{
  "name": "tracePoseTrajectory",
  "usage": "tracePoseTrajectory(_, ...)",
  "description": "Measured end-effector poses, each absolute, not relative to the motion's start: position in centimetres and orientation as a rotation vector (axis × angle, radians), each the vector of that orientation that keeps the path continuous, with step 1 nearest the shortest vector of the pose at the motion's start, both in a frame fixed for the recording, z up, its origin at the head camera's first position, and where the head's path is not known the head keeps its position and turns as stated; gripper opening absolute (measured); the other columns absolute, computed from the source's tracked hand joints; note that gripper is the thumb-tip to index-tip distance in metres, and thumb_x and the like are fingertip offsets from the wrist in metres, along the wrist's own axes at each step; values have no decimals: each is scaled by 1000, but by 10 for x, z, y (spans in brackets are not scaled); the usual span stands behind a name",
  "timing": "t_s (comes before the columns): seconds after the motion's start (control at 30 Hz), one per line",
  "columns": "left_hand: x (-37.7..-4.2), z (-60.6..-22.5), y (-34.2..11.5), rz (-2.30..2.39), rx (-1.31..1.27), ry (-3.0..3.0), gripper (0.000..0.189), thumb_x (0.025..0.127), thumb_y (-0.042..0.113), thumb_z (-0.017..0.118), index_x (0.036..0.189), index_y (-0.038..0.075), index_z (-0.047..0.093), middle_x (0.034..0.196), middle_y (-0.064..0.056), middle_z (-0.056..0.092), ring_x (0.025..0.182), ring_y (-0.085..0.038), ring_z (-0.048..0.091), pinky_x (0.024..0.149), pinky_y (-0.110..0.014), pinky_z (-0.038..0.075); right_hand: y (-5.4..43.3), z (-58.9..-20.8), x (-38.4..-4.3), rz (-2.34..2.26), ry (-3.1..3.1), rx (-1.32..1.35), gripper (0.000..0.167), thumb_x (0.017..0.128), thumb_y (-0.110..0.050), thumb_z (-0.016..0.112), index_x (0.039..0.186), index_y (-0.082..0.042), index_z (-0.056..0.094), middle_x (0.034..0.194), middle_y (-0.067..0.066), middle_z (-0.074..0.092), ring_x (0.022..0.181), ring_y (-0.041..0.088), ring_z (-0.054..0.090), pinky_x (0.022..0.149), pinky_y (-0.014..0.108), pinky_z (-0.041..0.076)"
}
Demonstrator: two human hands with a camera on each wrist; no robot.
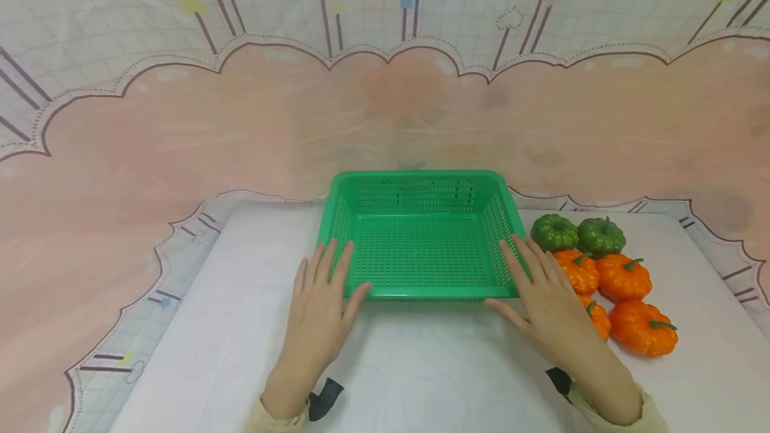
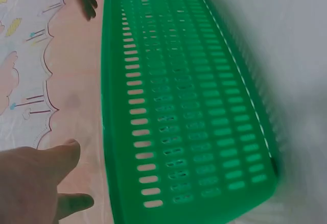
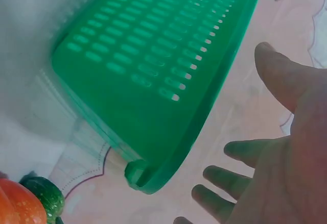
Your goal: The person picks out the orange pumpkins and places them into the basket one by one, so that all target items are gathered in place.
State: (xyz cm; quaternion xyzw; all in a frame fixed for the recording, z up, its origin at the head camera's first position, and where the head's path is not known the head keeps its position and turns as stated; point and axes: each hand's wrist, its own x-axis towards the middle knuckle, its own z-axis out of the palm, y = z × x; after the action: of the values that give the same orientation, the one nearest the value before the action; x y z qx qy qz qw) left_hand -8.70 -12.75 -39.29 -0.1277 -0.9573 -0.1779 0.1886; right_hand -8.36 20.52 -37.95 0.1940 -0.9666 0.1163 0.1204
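Note:
A green plastic basket (image 1: 421, 246) with slotted walls and a mesh bottom stands on the white table, with nothing in it. My left hand (image 1: 315, 313) reaches over its near left corner, fingers straight and spread. Over the near right corner is my right hand (image 1: 550, 303), its fingers also extended and the thumb pointing inward. Both wrist views show a gap between the fingers and the basket's rim (image 2: 107, 132), and neither hand holds anything. Beside the right hand lie two small green pumpkins (image 1: 601, 236) and several orange pumpkins (image 1: 644, 329), partly covered by that hand.
The white table (image 1: 198, 346) extends on both sides of the basket. Behind it hangs a pink and white patterned cloth (image 1: 252, 125), which also shows along the table's left and right edges. Black straps (image 1: 326, 399) show at the wrists.

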Motion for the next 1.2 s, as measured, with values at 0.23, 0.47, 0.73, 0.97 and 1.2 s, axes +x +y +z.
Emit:
tracePoseTrajectory(0.23, -92, -395, -133, -535, -354, -2609, 63, 97, 35, 64, 148, 4, 44, 149, -25, 44, 141, -42, 38, 117, -58, 30, 210, -381, -85, 367, -2785, 599, 88, 93, -49, 65, 158, -9, 21, 160, 20, 25, 144, 43, 25, 119, 59, 22)
tracePoseTrajectory(0.47, -97, -397, -136, -562, -370, -2472, 56, 93, 22, 71, 140, -1, 52, 140, -24, 53, 131, -41, 49, 110, -55, 40, 214, -380, -86, 404, -2763, 604, 90, 91, -45, 70, 158, -11, 22, 157, 20, 31, 140, 45, 32, 112, 63, 32)
tracePoseTrajectory(0.73, -103, -398, -140, -601, -320, -2447, 49, 92, 18, 70, 135, 0, 56, 132, -21, 58, 124, -39, 54, 105, -53, 44, 219, -379, -84, 404, -2792, 575, 88, 88, -44, 74, 155, -7, 30, 154, 19, 35, 137, 43, 36, 105, 65, 38)
tracePoseTrajectory(0.97, -109, -398, -143, -665, -286, -2448, 46, 92, 17, 70, 133, -1, 58, 130, -20, 60, 123, -38, 55, 103, -52, 46, 224, -380, -83, 408, -2821, 524, 87, 86, -43, 76, 153, -7, 34, 152, 20, 38, 135, 44, 38, 102, 67, 40)
tracePoseTrajectory(1.2, -112, -396, -147, -749, -223, -2489, 45, 95, 19, 68, 135, 1, 57, 132, -20, 59, 125, -38, 53, 105, -52, 44, 229, -383, -83, 400, -2793, 527, 84, 84, -40, 79, 150, -5, 39, 150, 20, 40, 132, 44, 40, 100, 67, 42)
